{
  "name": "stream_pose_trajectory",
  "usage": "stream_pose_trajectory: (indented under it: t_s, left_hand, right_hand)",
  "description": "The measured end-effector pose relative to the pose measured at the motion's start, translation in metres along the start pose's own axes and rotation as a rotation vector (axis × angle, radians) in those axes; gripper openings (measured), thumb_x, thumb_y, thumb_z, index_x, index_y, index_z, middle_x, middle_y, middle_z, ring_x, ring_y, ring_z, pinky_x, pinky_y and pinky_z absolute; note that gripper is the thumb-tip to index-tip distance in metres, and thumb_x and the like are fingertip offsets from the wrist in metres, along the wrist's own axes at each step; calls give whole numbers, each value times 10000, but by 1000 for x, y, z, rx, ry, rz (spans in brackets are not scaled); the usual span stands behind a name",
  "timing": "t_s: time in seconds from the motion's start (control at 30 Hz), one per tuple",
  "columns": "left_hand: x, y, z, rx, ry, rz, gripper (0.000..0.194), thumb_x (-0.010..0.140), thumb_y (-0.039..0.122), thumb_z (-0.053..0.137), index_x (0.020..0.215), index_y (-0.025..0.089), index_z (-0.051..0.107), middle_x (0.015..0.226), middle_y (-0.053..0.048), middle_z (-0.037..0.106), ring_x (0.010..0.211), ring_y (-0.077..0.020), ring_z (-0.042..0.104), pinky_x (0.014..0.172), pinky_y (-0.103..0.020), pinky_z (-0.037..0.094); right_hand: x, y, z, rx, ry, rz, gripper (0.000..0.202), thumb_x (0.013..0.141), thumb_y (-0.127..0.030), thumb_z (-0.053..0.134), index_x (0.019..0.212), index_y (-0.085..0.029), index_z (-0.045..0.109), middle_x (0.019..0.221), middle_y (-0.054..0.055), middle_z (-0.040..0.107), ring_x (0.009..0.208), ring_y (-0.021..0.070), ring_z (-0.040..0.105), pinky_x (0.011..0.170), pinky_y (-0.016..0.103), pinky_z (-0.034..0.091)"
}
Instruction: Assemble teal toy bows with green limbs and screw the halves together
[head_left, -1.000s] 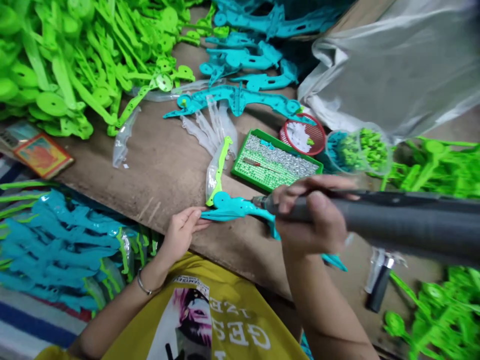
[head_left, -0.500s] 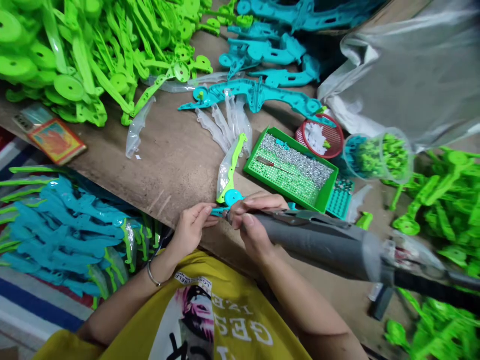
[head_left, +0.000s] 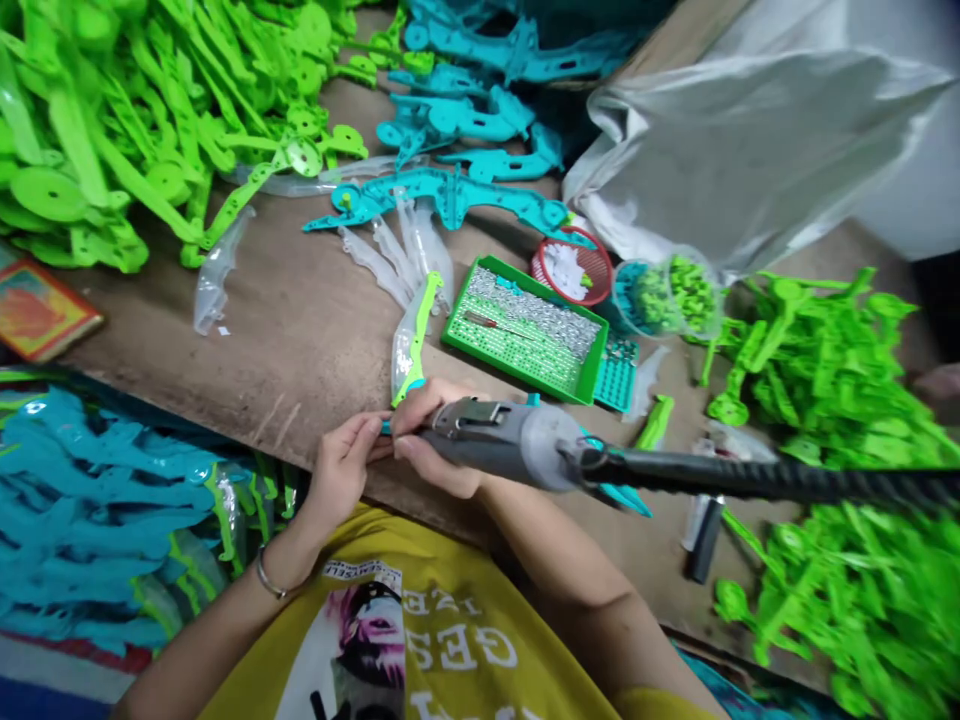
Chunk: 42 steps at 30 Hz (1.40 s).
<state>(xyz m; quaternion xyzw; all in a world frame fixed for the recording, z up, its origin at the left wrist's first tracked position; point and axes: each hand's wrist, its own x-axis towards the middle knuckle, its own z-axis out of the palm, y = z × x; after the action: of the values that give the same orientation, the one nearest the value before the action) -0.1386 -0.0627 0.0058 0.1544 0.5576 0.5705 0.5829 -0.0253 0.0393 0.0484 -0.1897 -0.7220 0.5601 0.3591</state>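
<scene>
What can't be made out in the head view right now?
- Driver tip: hidden behind the right hand gripping the grey power driver.
- Teal part: mostly covered by the driver and both hands; the left hand pinches its near end.
- Contents of the green tray: too small to identify.
- Small pieces in the red basket: too small.
- Green pile: cut off by the left edge.

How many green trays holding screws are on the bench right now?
1: the green tray sits just beyond the right hand and its grey screwdriver, beside the red basket.
</scene>
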Motion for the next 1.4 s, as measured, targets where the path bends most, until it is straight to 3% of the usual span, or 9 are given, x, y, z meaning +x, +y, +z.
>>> stream_pose_trajectory:
  t_s: [0.17,0.4,0.5,0.6,0.7,0.8,0.93,1.03,1.4]
  left_hand:
    - [-1,1,-4,-13,50,-60,499,729,560,767,989,140,700,882,-57,762,823,-205,735,823,-341,609]
    - [-12,11,-44,260,239,1,518,767,604,691,1021,157,634,854,-41,751,806,-221,739,811,-385,619]
    - [-18,19,-67,616,263,50,487,842,632,549,998,180,637,762,-49,724,724,-251,721,703,-399,604]
    - [-17,37,-71,1217,384,346,417,896,575,478,875,196,651,802,-84,693,745,-283,674,709,-427,541]
    - [-1,63,-40,1437,435,791,309,942,449,502,961,174,642,878,-95,664,822,-271,633,783,-417,502]
    - [41,86,25,1351,150,1069,153,971,262,494,955,175,620,890,-70,671,862,-214,623,808,-342,490]
    - [120,98,123,1526,-212,1050,222,955,107,430,993,155,643,966,-98,693,933,-218,610,839,-346,479]
    - [167,92,171,1609,-288,1011,286,902,13,409,917,141,664,915,-105,692,899,-225,607,842,-364,469]
    - [186,71,190,1552,-300,855,276,883,-2,410,951,103,656,1038,-180,631,1068,-287,577,935,-434,435]
  right_hand:
    - [-7,-25,-22,230,152,5,352,828,-375,656,1137,-256,538,578,-75,590,439,117,533,483,285,496]
    - [-35,-50,-96,133,645,-89,177,811,-290,665,970,-236,609,560,-55,606,421,120,524,486,295,474]
    - [-50,-45,-124,96,822,-69,161,777,-243,670,926,-231,612,539,-56,598,420,127,519,489,299,463]
    - [-61,-36,-146,59,911,-52,173,745,-249,693,895,-228,610,517,-61,589,413,131,515,486,296,457]
    - [-64,-26,-159,27,932,-37,201,734,-298,713,886,-223,606,499,-60,583,420,142,525,494,304,461]
    - [-59,-19,-164,29,916,-53,224,733,-307,726,900,-221,604,511,-57,596,426,149,537,493,311,467]
    - [-48,-10,-160,70,886,-94,215,762,-270,714,941,-214,608,556,-56,617,451,142,559,511,307,475]
    - [-45,-8,-158,83,846,-56,239,773,-265,713,978,-206,604,582,-48,630,485,150,588,526,310,480]
    - [-72,-30,-189,-19,977,-94,186,748,-274,717,888,-225,607,525,-58,599,440,141,548,505,303,475]
